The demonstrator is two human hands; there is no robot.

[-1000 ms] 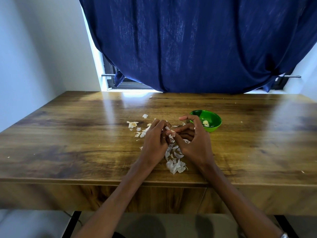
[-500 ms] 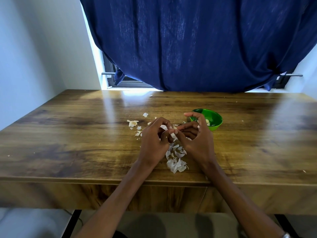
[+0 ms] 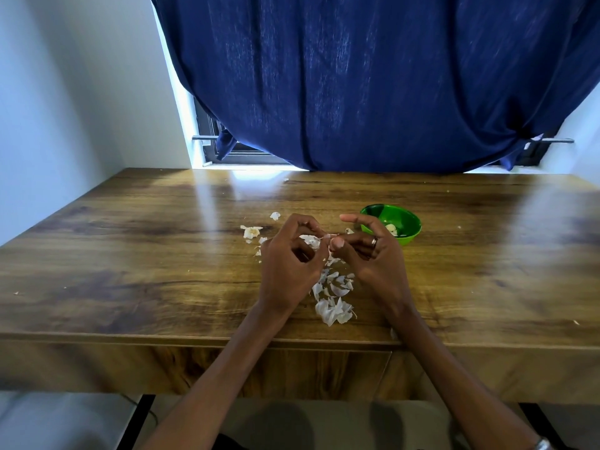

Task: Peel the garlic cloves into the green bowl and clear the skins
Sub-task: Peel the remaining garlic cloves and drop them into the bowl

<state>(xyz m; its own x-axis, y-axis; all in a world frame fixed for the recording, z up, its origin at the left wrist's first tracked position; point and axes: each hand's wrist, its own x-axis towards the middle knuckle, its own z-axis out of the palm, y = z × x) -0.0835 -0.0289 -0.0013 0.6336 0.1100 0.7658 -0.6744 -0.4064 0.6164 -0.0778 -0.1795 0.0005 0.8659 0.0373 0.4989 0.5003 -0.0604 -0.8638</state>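
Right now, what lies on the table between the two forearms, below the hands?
In the head view, a pile of white garlic skins lies on the wooden table there, near its front edge.

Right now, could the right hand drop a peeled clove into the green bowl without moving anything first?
Probably yes. The right hand sits just beside the green bowl, whose open top is uncovered, and nothing stands between them; it is busy peeling with the left hand.
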